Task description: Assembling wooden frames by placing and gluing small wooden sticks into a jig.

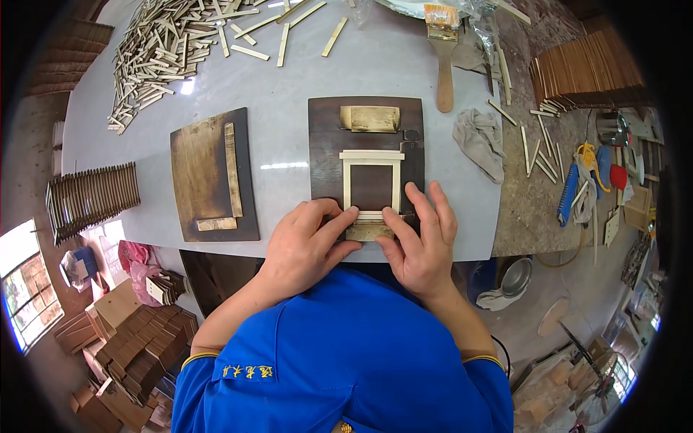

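A small frame of pale wooden strips (397,180) lies on a dark wooden board (325,144) in front of me. My left hand (307,234) presses its fingertips on the frame's lower left corner, the thumb bent in below. At the lower right corner, my right hand (422,245) does the same with index finger and thumb, while its other fingers are raised apart. Between the thumbs shows a worn wooden block (369,231) at the board's near edge. A similar block (369,119) sits at the far end. What the thumbs touch is partly hidden.
To the left lie another board with strips fixed along two sides (206,173) and a row of thin slats (94,198). A heap of pale sticks (162,54) covers the far left. A brush (445,72) and a grey cloth (480,141) lie right; stacked panels (592,68) stand beyond.
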Motion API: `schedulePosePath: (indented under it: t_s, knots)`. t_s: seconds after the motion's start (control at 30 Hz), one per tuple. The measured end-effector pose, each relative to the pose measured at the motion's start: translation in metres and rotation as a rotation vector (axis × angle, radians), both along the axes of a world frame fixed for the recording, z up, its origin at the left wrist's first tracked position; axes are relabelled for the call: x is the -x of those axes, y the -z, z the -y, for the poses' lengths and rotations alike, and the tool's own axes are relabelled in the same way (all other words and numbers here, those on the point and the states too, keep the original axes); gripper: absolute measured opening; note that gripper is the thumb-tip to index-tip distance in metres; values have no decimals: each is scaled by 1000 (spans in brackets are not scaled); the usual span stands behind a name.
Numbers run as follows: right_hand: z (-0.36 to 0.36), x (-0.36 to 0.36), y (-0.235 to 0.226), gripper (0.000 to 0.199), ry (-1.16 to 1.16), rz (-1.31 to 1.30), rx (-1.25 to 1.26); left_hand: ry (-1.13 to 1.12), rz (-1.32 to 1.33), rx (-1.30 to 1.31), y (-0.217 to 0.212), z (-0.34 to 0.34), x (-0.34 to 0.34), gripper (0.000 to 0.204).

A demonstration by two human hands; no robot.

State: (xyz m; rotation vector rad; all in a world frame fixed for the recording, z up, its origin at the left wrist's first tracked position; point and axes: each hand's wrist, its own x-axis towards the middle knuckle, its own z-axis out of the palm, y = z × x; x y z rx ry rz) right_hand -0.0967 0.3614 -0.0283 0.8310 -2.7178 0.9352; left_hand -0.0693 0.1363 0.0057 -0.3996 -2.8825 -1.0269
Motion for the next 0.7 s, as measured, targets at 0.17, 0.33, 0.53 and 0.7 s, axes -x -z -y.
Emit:
schedulePosePath:
  t_s: [0.17,0.33,0.53,0.7]
  knots:
    - [0,3,-5,36,-2,-59,-94,-3,-47,-13,3,0,1,45]
    - [0,5,-4,40,-13,-25,-38,19,-4,-34,2,4,1,47]
    - [-5,13,-11,45,-64,104,71,5,108,-123,-9,19,12,49]
    - [-8,41,-18,46,-88,215,269,-67,43,-109,-10,30,37,50]
